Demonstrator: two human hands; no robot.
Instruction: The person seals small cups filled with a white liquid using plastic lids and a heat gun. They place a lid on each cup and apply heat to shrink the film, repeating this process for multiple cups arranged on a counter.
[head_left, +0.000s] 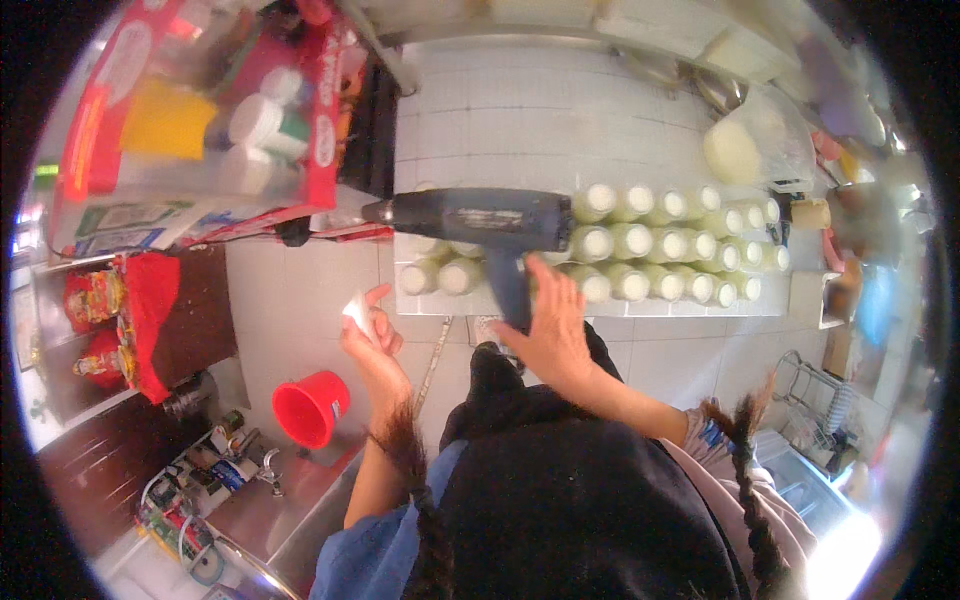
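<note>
A dark grey-blue heat gun (480, 217) lies across the view with its nozzle pointing left, hiding part of the bottles behind it. My right hand (551, 322) is at its handle, thumb on one side and fingers on the other; how firmly they close on it is unclear. Between the thumb and fingers of my left hand (375, 330) is a small white piece (358, 313), too blurred to identify. Rows of bottles (634, 283) with white caps and pale green contents stand upright on a white tiled surface (495, 120), right and left of the heat gun.
A red and white carton (322, 142) of containers is at upper left. Below it are a red bucket (311, 409) and a rack (202, 480) of small items. A clear plastic bag (772, 142) lies beyond the bottles; a wire rack (814, 397) and translucent bin (795, 472) stand at right.
</note>
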